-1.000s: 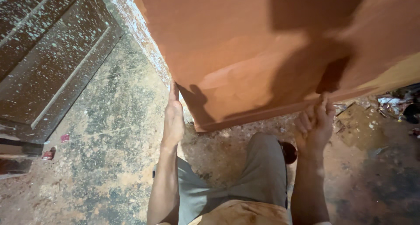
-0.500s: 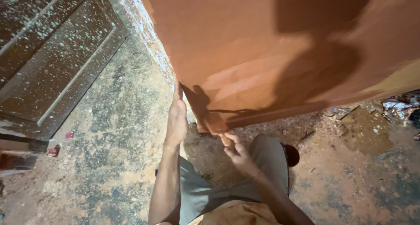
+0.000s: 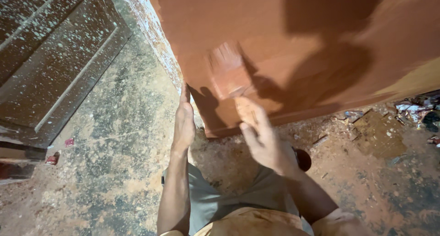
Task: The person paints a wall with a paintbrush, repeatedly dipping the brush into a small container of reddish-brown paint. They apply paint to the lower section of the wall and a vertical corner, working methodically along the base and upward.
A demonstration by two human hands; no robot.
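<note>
Head view, looking steeply down: a large reddish-brown painted panel fills the upper right of the frame, its lower edge running from the centre out to the right. The left hand sits just left of centre, fingers stretched upward and pressed flat against the panel's left edge near its bottom corner, not closed around anything. The right hand, blurred, is in the middle of the frame, closed on the handle of a wide paintbrush whose bristles, coated the same reddish-brown, lie against the panel face above the hand. Shadows of the hands and brush fall across the paint. In the upper left lies a dark, paint-speckled door. The concrete floor below is stained with reddish dust, and scraps of litter lie at the right edge. Grey trousers show at the bottom centre.
</note>
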